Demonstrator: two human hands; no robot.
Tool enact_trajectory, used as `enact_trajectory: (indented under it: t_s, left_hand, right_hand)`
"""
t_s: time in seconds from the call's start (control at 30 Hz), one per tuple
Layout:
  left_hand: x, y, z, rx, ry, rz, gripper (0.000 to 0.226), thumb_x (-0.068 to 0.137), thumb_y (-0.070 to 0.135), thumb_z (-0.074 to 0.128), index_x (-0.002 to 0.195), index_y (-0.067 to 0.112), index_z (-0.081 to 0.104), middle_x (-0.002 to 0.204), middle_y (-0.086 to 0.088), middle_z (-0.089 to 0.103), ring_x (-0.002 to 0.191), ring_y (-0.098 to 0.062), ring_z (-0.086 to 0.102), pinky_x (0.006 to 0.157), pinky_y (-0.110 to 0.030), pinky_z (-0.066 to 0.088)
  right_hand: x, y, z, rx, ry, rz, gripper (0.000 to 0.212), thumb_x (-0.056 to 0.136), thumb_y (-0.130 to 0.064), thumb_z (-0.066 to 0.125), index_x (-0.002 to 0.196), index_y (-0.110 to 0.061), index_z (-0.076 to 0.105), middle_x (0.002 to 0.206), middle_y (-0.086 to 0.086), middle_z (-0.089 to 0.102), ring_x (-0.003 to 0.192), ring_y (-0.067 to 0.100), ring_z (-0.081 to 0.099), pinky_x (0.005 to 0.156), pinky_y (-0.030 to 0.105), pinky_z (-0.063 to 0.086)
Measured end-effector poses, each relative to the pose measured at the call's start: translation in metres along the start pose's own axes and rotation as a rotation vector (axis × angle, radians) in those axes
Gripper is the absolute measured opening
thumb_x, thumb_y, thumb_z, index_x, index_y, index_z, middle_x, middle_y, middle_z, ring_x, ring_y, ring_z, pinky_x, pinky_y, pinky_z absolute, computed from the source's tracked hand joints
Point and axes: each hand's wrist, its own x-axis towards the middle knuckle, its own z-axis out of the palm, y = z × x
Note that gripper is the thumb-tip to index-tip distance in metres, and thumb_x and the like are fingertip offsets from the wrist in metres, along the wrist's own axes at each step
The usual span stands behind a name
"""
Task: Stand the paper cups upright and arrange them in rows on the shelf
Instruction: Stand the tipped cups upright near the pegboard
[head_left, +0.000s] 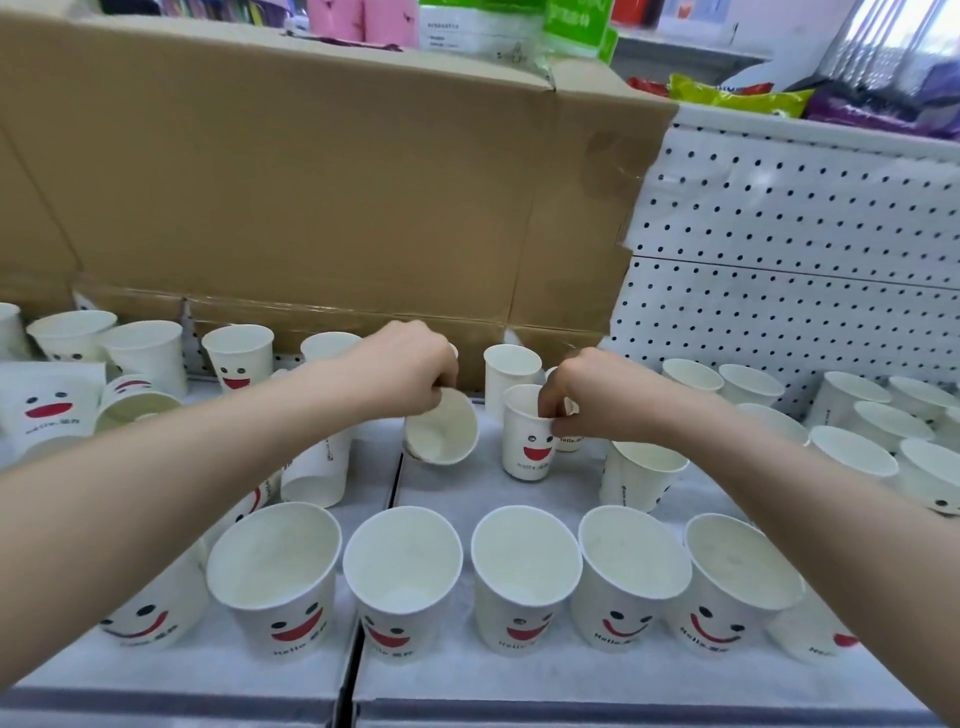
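Note:
White paper cups printed with red smiling faces cover the shelf (519, 680). A front row of several upright cups (524, 577) runs along the near edge. My left hand (415, 369) grips the rim of a tilted cup (441, 431) whose mouth faces me, held just above the shelf. Beside it, my right hand (576, 395) pinches the rim of an upright smiley cup (527, 436) standing mid-shelf. An upside-down cup (317, 467) sits under my left forearm. More upright cups (511, 371) line the back.
A large cardboard box (311, 182) leans behind the back row. White pegboard (805, 249) forms the back wall at right. Clusters of cups crowd the far left (145, 353) and far right (883, 431). Packaged goods (737, 96) lie on the upper shelf.

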Motion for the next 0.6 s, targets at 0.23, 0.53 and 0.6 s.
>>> enact_trajectory:
  t_s: [0.23, 0.53, 0.6]
  left_hand:
    - [0.012, -0.005, 0.014, -0.188, -0.094, -0.221, 0.034, 0.077, 0.0, 0.055, 0.098, 0.021, 0.071, 0.088, -0.001, 0.067, 0.063, -0.014, 0.064, 0.06, -0.027, 0.053]
    - [0.001, -0.027, 0.003, -0.202, -0.011, -0.217, 0.031, 0.083, 0.034, 0.063, 0.114, 0.029, 0.065, 0.099, 0.005, 0.069, 0.089, -0.018, 0.06, 0.07, -0.025, 0.045]
    - [-0.015, -0.046, -0.012, -0.219, 0.008, -0.222, 0.03, 0.083, 0.04, 0.064, 0.111, 0.032, 0.066, 0.101, 0.008, 0.068, 0.083, -0.016, 0.059, 0.061, -0.024, 0.046]
  right_hand:
    - [0.0, -0.007, -0.002, 0.011, 0.01, -0.003, 0.008, 0.084, -0.03, 0.068, 0.085, -0.023, 0.072, 0.084, -0.004, 0.068, 0.082, 0.019, 0.058, 0.052, 0.024, 0.035]
    - [0.009, -0.013, -0.011, 0.039, 0.021, 0.038, 0.015, 0.082, -0.043, 0.069, 0.083, -0.028, 0.073, 0.08, -0.01, 0.068, 0.071, 0.012, 0.059, 0.057, 0.026, 0.045]
    - [0.014, -0.016, -0.02, 0.044, 0.092, 0.038, 0.017, 0.085, -0.043, 0.066, 0.085, -0.028, 0.073, 0.082, -0.01, 0.069, 0.074, 0.014, 0.059, 0.064, 0.031, 0.051]
